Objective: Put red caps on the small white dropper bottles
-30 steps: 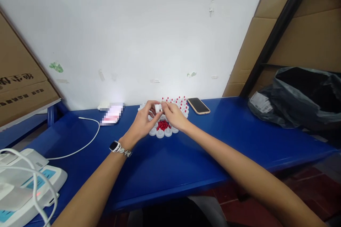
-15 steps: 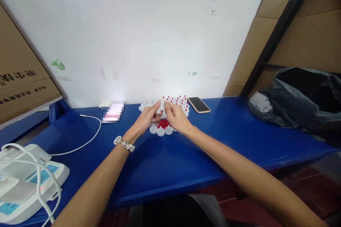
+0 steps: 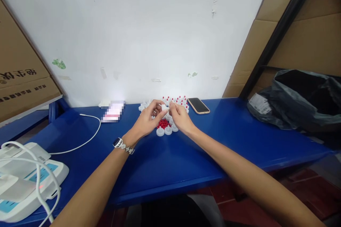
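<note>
My left hand (image 3: 148, 117) grips a white nozzle cap (image 3: 164, 107) between thumb and fingers, its narrow spout tilted toward the right. At that spout my right hand (image 3: 180, 116) is closed in a pinch; whatever lies between its fingertips is too small and covered to make out. Below the hands is a pile of small red tips (image 3: 163, 124), with loose white nozzle caps (image 3: 168, 130) along its front and right side. Behind the hands stand several white caps with red tips (image 3: 182, 101) on their spouts. More plain white caps (image 3: 142, 106) sit at the back left, partly hidden.
On the blue table (image 3: 170, 163), a phone (image 3: 198, 105) lies right of the caps. A blurred-out flat item (image 3: 114, 111) and a white cable (image 3: 90, 138) are at left, with a power strip (image 3: 53, 181) nearer. A black plastic bag (image 3: 295, 95) sits at right.
The white cap in my left hand has turned from upright to sideways. My hands have shifted slightly right. A loose cap at the front left of the red pile no longer shows.
</note>
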Motion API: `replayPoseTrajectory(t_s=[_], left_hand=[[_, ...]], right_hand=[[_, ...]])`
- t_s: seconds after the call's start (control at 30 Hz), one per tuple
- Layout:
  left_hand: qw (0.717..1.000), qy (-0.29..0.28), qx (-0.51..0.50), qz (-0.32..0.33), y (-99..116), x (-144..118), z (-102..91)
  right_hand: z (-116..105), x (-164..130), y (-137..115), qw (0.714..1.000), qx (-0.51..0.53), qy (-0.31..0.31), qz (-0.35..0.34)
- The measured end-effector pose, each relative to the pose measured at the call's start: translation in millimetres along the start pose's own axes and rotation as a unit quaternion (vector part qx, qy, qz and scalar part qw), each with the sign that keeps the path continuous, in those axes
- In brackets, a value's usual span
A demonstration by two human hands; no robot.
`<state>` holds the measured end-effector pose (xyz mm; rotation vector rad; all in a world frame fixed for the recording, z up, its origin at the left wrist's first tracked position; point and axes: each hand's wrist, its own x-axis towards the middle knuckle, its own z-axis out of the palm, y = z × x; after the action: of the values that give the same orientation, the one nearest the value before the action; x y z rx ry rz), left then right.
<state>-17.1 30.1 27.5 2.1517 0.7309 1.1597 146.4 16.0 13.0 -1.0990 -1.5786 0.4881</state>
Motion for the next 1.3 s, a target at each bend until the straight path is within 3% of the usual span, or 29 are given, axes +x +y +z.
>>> replayPoseTrajectory(t_s=[0.1, 0.23, 0.43, 0.57, 0.63, 0.83, 1.1, 1.2, 1.3], left_hand=[[0.995, 0.013, -0.055, -0.077, -0.3, 1.8, 5.2], [0.979, -0.012, -0.105, -0.177, 3.3, 5.0, 4.9], [0.989, -0.020, -0.045, -0.136, 7.4, 5.1, -7.0], [0.999, -0.019, -0.034, -0.031, 5.7, 1.1, -10.8], [0.999, -0.031, -0.030, -0.009, 5.7, 0.4, -11.1], [0.989, -0.030, -0.104, -0.101, 8.0, 5.5, -10.3], [0.935, -0.075, -0.237, -0.254, 8.1, 5.0, -8.2], [0.941, -0.095, -0.199, -0.255, 9.3, 3.9, -12.6], [0.977, -0.079, -0.102, -0.169, 10.2, 1.3, -16.9]], right_hand=[[2.9, -3.9, -7.2, 0.999, -0.028, 0.002, -0.021], [2.8, -7.5, -15.5, 0.998, -0.053, -0.013, -0.041], [-2.1, -6.2, -12.4, 0.995, -0.067, -0.028, -0.061], [-0.9, -4.9, -7.9, 0.999, -0.034, -0.032, -0.025], [0.0, -5.3, -8.3, 0.999, -0.020, -0.036, -0.017], [0.8, -8.1, -14.6, 0.993, -0.077, -0.024, -0.081], [-1.3, -8.7, -14.6, 0.961, -0.148, -0.040, -0.230], [-2.3, -8.7, -15.4, 0.963, -0.147, -0.044, -0.222], [-2.8, -7.8, -12.7, 0.984, -0.111, -0.026, -0.135]])
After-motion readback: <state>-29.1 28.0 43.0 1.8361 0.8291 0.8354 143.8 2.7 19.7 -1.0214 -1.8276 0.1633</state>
